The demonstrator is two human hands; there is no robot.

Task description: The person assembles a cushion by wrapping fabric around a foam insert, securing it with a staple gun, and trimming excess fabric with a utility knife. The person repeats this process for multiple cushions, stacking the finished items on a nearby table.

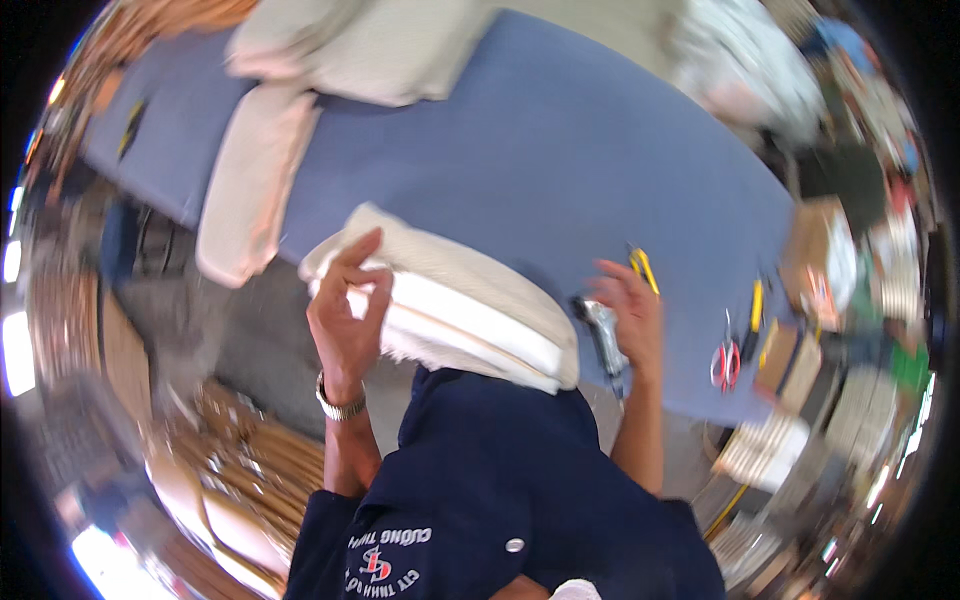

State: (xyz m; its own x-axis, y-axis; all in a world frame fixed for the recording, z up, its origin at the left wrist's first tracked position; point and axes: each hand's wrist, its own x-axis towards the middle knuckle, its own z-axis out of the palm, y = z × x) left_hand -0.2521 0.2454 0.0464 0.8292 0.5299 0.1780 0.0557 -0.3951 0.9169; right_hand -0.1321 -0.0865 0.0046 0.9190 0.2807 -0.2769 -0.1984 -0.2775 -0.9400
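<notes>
- Fingers (362,249), left hand (338,318): one extended, others curled over folded cloth (465,268); pinch unclear.
- Right hand (634,312): fingers loosely spread, blurred, beside metal tool (606,340).
- Cardboard box (806,252), plastic bag (745,65): contents unclear.

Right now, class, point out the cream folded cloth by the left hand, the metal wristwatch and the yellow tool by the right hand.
Cream folded cloth (455,309), head view: its white side.
Metal wristwatch (341,409), head view: its band.
Yellow tool (644,269), head view: yellow middle.
</notes>
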